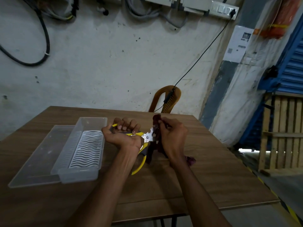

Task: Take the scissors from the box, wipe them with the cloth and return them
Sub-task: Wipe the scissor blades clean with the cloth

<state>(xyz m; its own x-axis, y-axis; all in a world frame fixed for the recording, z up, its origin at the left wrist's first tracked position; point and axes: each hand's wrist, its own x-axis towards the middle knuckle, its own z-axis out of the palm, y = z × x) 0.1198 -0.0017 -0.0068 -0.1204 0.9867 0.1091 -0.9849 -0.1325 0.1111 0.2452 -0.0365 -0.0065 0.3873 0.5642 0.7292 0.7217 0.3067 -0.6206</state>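
Note:
Yellow-and-black handled scissors (147, 137) are held above the wooden table, blades spread apart. My left hand (124, 133) grips the upper handle, while the lower handle hangs down toward the table. My right hand (172, 136) holds a dark red cloth (156, 128) bunched around the blades, which it mostly hides. One end of the cloth trails onto the table behind my right wrist. The clear plastic box (82, 145), with a white wavy-patterned insert, stands open to the left of my hands.
The box's clear lid (37, 158) lies flat on the wooden table (196, 185) left of the box. A brown plastic chair (167, 100) stands behind the table's far edge with a black cable hanging over it. Wooden pallets stand at the right.

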